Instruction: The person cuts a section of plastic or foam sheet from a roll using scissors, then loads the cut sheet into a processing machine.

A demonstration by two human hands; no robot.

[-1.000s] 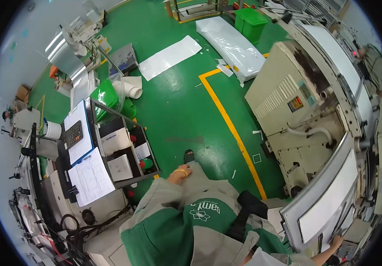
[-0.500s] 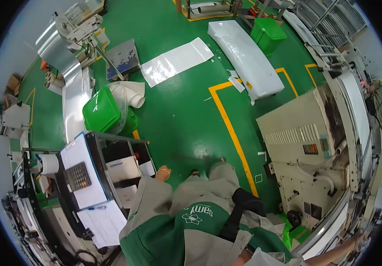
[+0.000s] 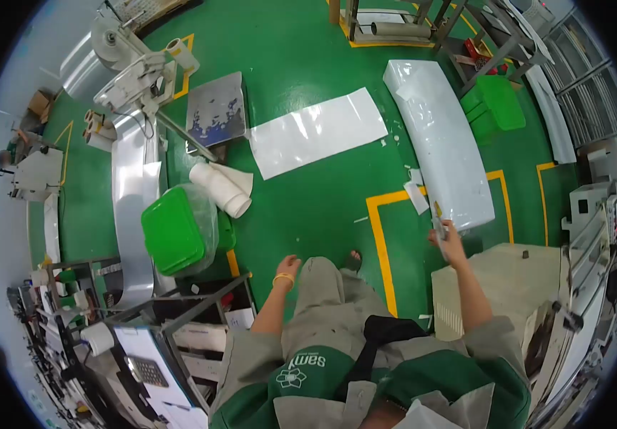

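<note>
My left hand [image 3: 288, 267] hangs beside my left leg, a yellow band round its wrist. Its fingers are loosely curled and slightly apart, and no object shows in them. My right hand [image 3: 451, 243] is stretched forward on the right, its fingers closed round a small greyish object [image 3: 440, 230] that I cannot make out. Beyond that hand a long white wrapped package [image 3: 443, 136] lies on the green floor. The hand overlaps its near end in the view; whether they touch is unclear.
A white sheet [image 3: 319, 134] lies ahead beside a worn grey platform [image 3: 215, 111]. Left are a green lidded bin [image 3: 172, 230], a white roll [image 3: 219, 189] and a metal-framed rack [image 3: 204, 293]. A beige machine cabinet [image 3: 494, 279] stands right. Part of a person [image 3: 19, 146] shows far left.
My right arm has swung from the machine at the lower right to the front. My left hand has shifted right in view and its fingers have loosened. The view has moved over the floor.
</note>
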